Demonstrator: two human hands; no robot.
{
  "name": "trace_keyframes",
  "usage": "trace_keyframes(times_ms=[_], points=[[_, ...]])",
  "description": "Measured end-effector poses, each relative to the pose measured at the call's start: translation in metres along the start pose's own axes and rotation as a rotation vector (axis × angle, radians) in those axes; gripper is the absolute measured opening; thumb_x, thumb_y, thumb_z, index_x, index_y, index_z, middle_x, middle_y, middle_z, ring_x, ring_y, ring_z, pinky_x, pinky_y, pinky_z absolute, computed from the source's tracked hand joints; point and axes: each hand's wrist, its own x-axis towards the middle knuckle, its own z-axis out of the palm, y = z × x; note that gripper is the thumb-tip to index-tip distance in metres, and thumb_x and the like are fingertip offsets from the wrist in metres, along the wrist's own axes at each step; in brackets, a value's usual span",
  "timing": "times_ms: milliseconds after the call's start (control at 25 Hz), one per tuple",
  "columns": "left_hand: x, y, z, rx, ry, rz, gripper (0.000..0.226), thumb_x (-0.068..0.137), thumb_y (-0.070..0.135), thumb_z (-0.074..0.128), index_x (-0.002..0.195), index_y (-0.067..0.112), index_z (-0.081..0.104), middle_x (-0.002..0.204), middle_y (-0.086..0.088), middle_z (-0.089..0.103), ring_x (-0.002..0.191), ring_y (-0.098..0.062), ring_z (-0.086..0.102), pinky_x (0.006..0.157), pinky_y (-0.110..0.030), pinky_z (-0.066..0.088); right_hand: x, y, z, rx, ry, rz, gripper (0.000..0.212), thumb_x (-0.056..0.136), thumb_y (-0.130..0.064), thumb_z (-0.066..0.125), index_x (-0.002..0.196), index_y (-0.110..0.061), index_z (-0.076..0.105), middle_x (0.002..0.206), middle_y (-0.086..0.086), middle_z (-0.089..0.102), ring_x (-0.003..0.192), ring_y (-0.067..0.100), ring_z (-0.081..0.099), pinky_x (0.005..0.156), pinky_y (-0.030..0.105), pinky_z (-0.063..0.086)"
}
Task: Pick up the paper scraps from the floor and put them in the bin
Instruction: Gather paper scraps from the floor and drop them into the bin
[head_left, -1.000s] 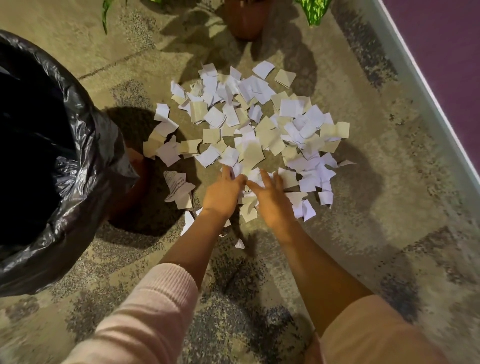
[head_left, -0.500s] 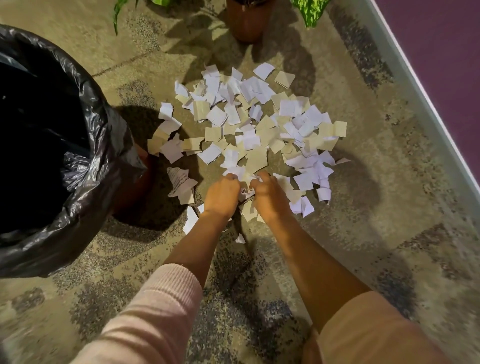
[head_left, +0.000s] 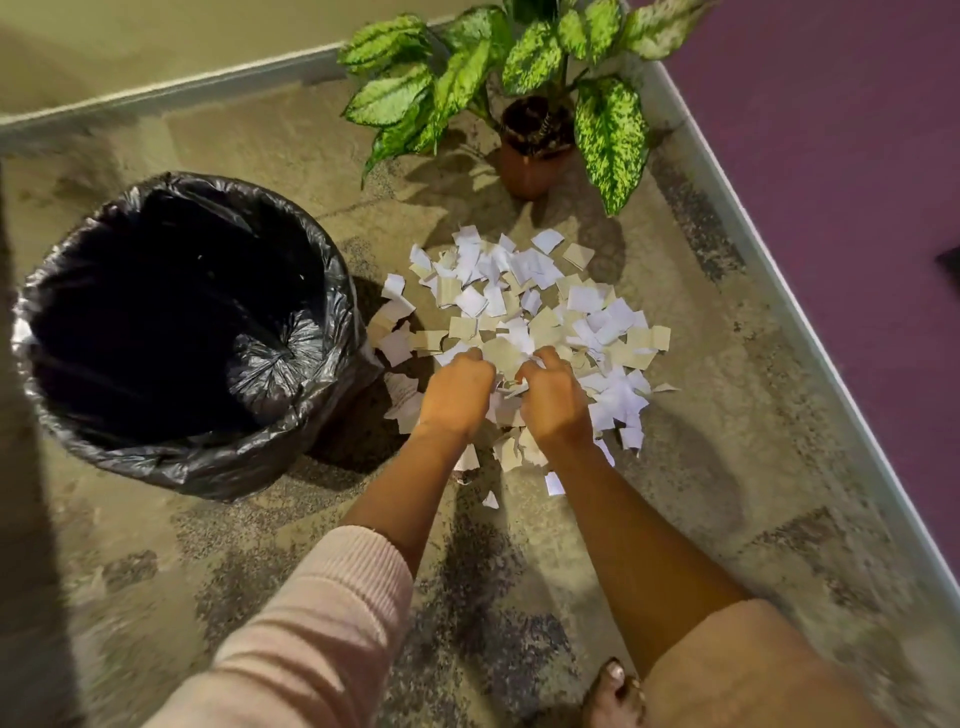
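We see the paper scraps (head_left: 524, 317), small torn squares of white and beige, lying flat and overlapping in a loose heap on the floor (head_left: 701, 467), spreading from under each grip away toward the far side, with a few strays behind the wrists. The bin (head_left: 332, 291) stands upright to the left of the left grip, round, lined with a crinkled black bag, its mouth open and its inside dark
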Motion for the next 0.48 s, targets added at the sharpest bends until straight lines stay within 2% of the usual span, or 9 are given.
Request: trace_keyframes(times_ms=[200, 400, 480], points=[[-0.023, -0.009, -0.060, 0.007, 0.034, -0.007, 0.024, 0.088, -0.004, 0.055, 0.106, 0.005, 0.068, 0.111, -0.013, 0.058, 0.097, -0.036, 0.064, 0.071, -0.040, 0.050, -0.013, -0.042, -0.047, -0.004, 0.075, -0.034, 0.030, 0.086, 0.008, 0.059, 0.111, -0.006, 0.068, 0.133, 0.014, 0.052, 0.114, 0.035, 0.057, 0.084, 0.045, 0.056], [-0.042, -0.019, -0.120, 0.037, 0.093, -0.023, 0.026, 0.084, -0.008, 0.053, 0.105, 0.002, 0.066, 0.109, -0.014, 0.059, 0.096, -0.035, 0.065, 0.074, -0.040, 0.052, -0.023, -0.084, -0.099, -0.028, 0.082, -0.054, 0.034, 0.087, 0.010, 0.055, 0.115, -0.007, 0.064, 0.143, 0.012, 0.045, 0.124, 0.033, 0.051, 0.085, 0.042, 0.054], [-0.048, -0.024, -0.145, 0.034, 0.129, -0.010, 0.027, 0.083, -0.006, 0.054, 0.103, 0.006, 0.067, 0.110, -0.011, 0.057, 0.093, -0.034, 0.065, 0.070, -0.039, 0.052, -0.025, -0.100, -0.121, -0.034, 0.073, -0.066, 0.034, 0.087, 0.010, 0.055, 0.115, -0.007, 0.064, 0.145, 0.012, 0.042, 0.123, 0.034, 0.050, 0.084, 0.041, 0.052]])
